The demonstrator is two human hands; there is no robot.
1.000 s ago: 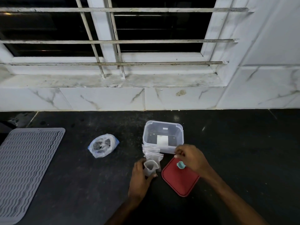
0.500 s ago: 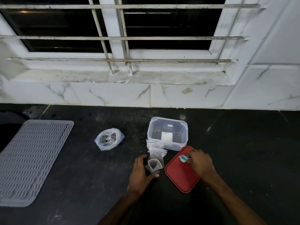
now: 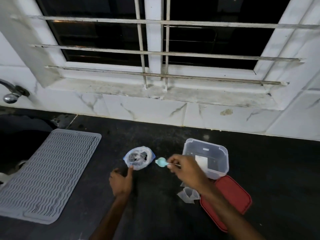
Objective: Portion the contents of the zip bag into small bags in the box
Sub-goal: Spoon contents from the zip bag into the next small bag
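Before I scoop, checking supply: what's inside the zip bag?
Dark pieces show inside the open zip bag; crinkled plastic hides how much there is.

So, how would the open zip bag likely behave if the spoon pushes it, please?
The zip bag looks thin and crumpled, so probably floppy; its rim would likely buckle. It seems light and might slide unless the left hand steadies it.
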